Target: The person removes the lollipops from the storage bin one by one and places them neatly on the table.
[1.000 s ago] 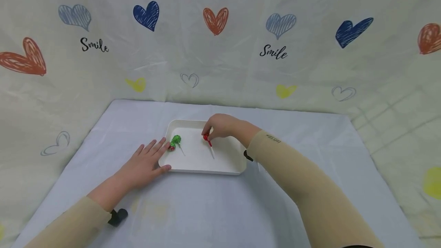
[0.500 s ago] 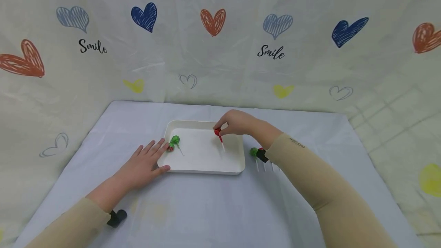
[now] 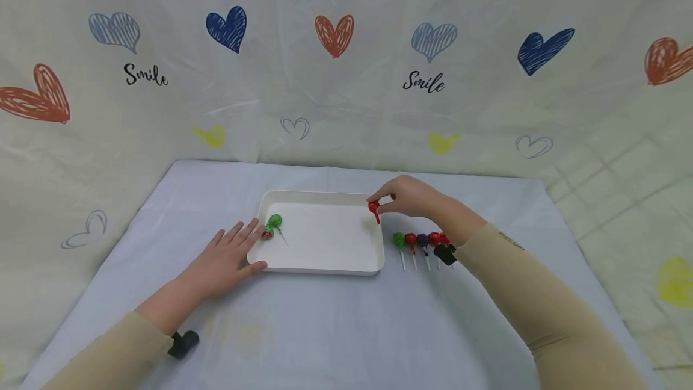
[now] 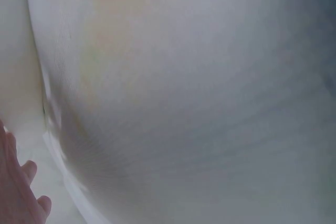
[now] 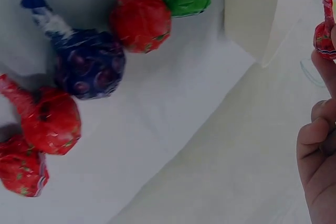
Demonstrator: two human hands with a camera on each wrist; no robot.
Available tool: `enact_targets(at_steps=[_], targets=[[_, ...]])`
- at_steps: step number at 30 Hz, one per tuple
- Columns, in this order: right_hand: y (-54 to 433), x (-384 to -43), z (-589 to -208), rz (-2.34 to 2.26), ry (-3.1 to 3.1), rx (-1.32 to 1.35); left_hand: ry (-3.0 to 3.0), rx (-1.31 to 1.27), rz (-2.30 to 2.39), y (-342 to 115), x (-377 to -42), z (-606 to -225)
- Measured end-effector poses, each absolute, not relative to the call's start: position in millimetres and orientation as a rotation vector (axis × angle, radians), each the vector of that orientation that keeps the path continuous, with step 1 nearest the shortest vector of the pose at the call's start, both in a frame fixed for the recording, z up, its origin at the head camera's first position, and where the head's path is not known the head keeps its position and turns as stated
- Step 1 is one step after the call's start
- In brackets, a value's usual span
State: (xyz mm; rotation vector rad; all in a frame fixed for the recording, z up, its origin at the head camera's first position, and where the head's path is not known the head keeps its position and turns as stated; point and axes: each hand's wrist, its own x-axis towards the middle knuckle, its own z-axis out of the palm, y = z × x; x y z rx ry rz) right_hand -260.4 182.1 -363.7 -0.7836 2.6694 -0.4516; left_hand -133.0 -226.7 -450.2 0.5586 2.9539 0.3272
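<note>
My right hand (image 3: 408,196) pinches a red-wrapped lollipop (image 3: 373,207) by its head, over the right rim of a white tray (image 3: 319,236). In the right wrist view the same lollipop (image 5: 323,38) shows at the fingertips. My left hand (image 3: 230,257) lies with spread, straight fingers at the tray's left edge. Right by its fingertips, inside the tray, are a green lollipop (image 3: 276,220) and a green-and-red one (image 3: 267,233). The left wrist view catches part of that hand (image 4: 18,192) at its lower left.
Right of the tray, a row of lollipops lies on the white cloth: a green one (image 3: 399,238), a purple one (image 3: 423,239) and several red ones (image 5: 140,22). My right sleeve and black wrist strap (image 3: 445,254) partly cover the row's end. A heart-printed sheet (image 3: 346,95) hangs behind the table.
My right hand has carried the red lollipop rightward from over the middle of the tray to its right rim. The row of lollipops has come out from behind that arm. My left hand stays put.
</note>
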Motion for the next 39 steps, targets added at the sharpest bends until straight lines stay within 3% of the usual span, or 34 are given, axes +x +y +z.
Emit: enact_targets(at_steps=[25,39], targets=[[326,-216,-389,-0.456,2.74,-0.472,2.941,0.559,0.342,-226,-130,-446],[349,-214,-401,-0.477,2.696,-0.321,2.947,0.566,0.336,-227,-129,-446]])
